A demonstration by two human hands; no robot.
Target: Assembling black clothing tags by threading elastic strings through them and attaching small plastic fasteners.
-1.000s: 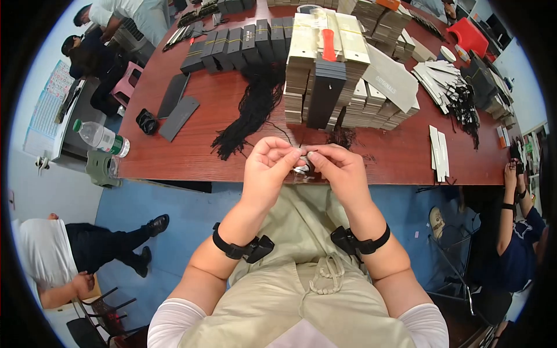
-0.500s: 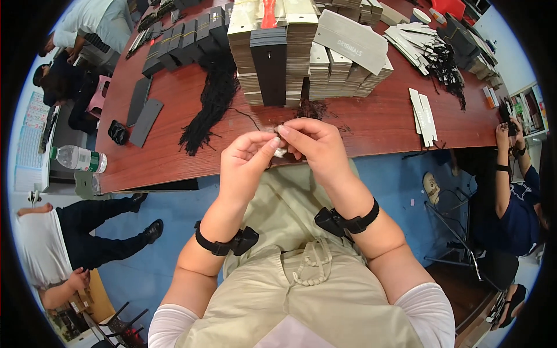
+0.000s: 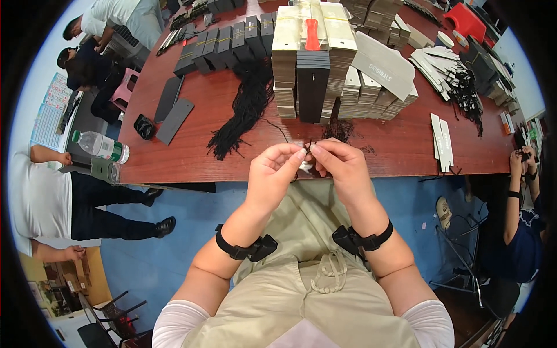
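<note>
My left hand and my right hand meet at the table's near edge, thumbs and fingertips pinched close together. Between them runs a thin black cord, a bit of it showing above the fingertips. Something small and pale sits under the fingers, too hidden to name. Just beyond my hands stand tall stacks of grey-beige card tags and an upright pile of black tags. To the left of these lies a thick bundle of black cords. Short black cord pieces are strewn behind my right hand.
A red-handled tool rests on the stacks. Banded black tag bundles and two loose dark tags lie left. White strung tags lie right. A plastic bottle is at the left edge. Several people are around the table.
The whole view has shifted, so the table and hands appear lower and further right. Both hands keep their pinch, and a bit of black cord now shows above the fingertips.
</note>
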